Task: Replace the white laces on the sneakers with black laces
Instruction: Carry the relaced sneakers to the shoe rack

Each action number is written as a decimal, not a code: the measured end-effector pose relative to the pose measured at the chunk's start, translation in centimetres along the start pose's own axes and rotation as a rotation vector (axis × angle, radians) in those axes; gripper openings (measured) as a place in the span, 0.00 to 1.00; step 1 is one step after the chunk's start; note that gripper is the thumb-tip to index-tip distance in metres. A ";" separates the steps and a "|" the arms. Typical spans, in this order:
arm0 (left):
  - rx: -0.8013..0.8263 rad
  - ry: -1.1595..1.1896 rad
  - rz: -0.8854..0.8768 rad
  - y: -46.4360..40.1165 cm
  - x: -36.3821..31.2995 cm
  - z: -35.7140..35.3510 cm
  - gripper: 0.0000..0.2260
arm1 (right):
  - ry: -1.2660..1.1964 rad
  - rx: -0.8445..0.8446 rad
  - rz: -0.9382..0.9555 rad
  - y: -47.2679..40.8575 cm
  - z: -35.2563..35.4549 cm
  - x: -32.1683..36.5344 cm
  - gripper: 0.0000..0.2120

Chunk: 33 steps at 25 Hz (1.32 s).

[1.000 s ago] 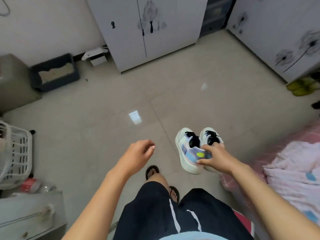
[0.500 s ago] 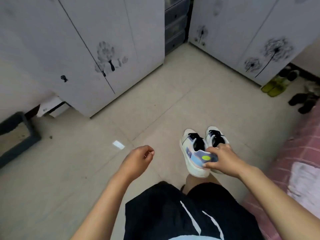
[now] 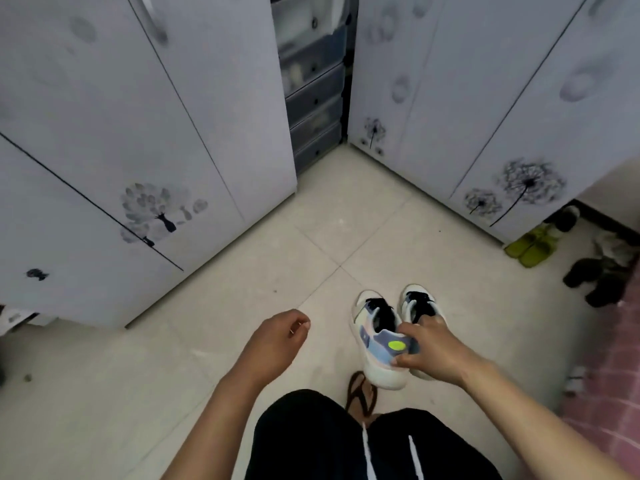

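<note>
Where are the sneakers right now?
In the head view, the sneakers hang side by side in the right hand, right of centre above the tiled floor, just ahead of the person's sandalled foot.

Standing on pale floor tiles (image 3: 194, 358), looking down. My right hand (image 3: 434, 351) grips a pair of sneakers (image 3: 377, 341) by their heels, fingers hooked into the collars, toes pointing away from me, both held off the floor side by side. Black laces (image 3: 381, 306) show on both. My left hand (image 3: 277, 344) hangs out front, fingers loosely curled, holding nothing. Below, my black shorts (image 3: 311, 441) with white stripes, and one dark sandal (image 3: 360, 396) under the sneakers. White wardrobes (image 3: 104, 133) with dandelion prints stand left and right, a dark drawer unit (image 3: 313, 98) between them. Green slippers (image 3: 528, 244) and dark shoes (image 3: 595, 275) lie near the right wardrobe. Pink bedding (image 3: 613, 393) sits at the right edge.
</note>
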<state>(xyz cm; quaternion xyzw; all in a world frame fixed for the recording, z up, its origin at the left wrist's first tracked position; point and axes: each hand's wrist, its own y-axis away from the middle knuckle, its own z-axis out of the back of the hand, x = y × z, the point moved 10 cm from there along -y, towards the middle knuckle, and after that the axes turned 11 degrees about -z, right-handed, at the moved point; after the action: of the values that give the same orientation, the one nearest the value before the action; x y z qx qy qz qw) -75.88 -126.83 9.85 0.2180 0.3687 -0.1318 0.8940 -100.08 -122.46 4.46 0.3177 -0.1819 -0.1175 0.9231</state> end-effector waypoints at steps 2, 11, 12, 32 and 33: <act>0.005 0.022 -0.010 -5.3 -2.5 0.6 0.07 | 0.035 0.022 0.029 -4.2 3.7 -0.4 0.23; -0.050 0.034 0.103 -27.2 -2.4 6.4 0.07 | 0.081 0.105 0.057 -25.0 18.7 0.7 0.23; -0.060 0.043 0.101 -29.7 -2.4 7.4 0.07 | 0.099 0.100 0.065 -27.1 20.2 1.2 0.22; -0.380 0.252 0.418 -78.4 -4.2 14.9 0.08 | 0.514 0.405 0.382 -72.6 46.5 6.2 0.24; -0.411 0.288 0.439 -80.7 -3.9 14.7 0.08 | 0.530 0.413 0.396 -75.0 47.2 6.2 0.24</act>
<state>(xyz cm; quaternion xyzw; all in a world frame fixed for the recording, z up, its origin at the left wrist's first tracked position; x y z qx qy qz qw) -101.68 -203.88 -1.69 0.1238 0.4543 0.1733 0.8650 -121.43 -207.93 -6.57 0.4748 -0.0147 0.1883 0.8596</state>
